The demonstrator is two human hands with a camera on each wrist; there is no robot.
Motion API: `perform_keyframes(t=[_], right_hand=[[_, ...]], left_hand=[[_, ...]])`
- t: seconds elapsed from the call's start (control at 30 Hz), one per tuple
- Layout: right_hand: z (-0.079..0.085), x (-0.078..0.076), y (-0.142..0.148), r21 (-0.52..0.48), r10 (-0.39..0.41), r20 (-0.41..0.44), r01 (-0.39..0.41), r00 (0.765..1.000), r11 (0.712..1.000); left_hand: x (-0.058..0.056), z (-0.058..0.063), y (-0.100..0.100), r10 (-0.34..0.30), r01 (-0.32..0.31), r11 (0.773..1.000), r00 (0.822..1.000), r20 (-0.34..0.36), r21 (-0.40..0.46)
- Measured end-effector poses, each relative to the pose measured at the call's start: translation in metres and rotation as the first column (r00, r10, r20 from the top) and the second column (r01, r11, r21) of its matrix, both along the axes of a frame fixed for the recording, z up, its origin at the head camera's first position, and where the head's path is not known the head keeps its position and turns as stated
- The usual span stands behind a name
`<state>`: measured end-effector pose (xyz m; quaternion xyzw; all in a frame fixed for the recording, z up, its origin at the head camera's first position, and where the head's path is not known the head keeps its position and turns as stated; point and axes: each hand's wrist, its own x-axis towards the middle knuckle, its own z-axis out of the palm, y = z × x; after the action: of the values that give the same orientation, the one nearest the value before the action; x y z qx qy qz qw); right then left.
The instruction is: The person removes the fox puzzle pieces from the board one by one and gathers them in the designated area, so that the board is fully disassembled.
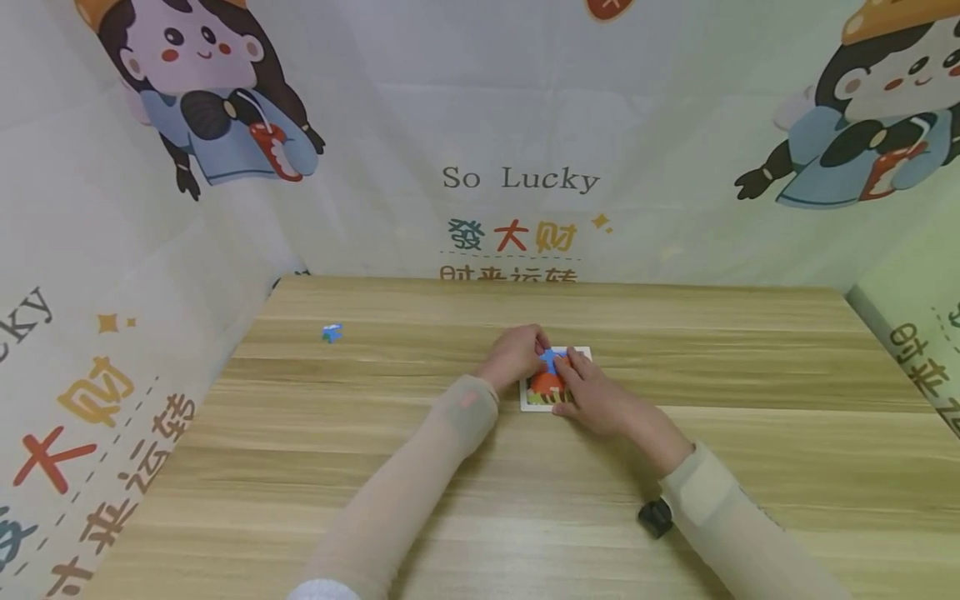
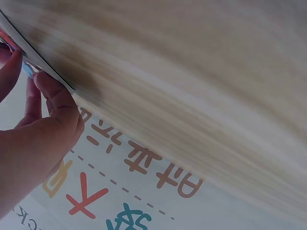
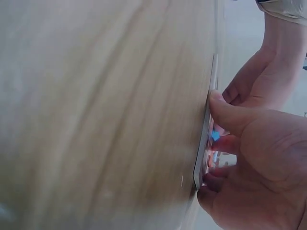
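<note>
A small jigsaw puzzle with a white border lies on the table, its picture red, green and blue. At its upper left, my left hand pinches a blue puzzle piece against the picture. The left wrist view shows the thumb and fingers of the left hand close on a bit of blue. Across the puzzle's right side lies my right hand, covering part of the picture. In the right wrist view the right hand holds the puzzle's edge between thumb and fingers.
Another blue puzzle piece with some green lies on the wooden table at the far left. A black round object sits beside the right sleeve. A printed cloth hangs behind the table and along its sides.
</note>
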<state>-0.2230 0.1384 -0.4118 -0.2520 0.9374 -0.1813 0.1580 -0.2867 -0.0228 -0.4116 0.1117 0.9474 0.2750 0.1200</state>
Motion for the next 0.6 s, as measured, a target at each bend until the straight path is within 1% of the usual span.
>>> perform_keyframes(t=[0.17,0.3,0.43,0.53,0.6], right_hand=[[-0.0039,-0.0003,0.0009,-0.041,-0.031,-0.028,0.030,0.999,0.999],[-0.0043,0.0001,0.0006,-0.053,-0.004,-0.070,0.000,0.998,0.999],[-0.0039,0.0017,0.0007,-0.046,0.013,-0.094,-0.017,0.995,0.999],[-0.0039,0.0026,0.0011,-0.046,0.024,-0.115,-0.029,0.993,0.999],[-0.0041,0.0025,0.0011,-0.049,0.025,-0.119,-0.031,0.993,0.998]], left_hand=[[-0.0003,-0.0001,0.0003,0.034,-0.035,0.998,0.999,0.017,0.048],[-0.0003,0.0008,0.0002,0.060,-0.062,0.997,0.998,0.031,0.053],[-0.0005,0.0010,-0.0005,0.060,-0.063,0.997,0.997,0.047,0.054],[-0.0021,0.0013,-0.0018,0.062,-0.065,0.996,0.997,0.047,0.060],[-0.0038,0.0018,-0.0032,0.073,-0.076,0.994,0.996,0.048,0.077]])
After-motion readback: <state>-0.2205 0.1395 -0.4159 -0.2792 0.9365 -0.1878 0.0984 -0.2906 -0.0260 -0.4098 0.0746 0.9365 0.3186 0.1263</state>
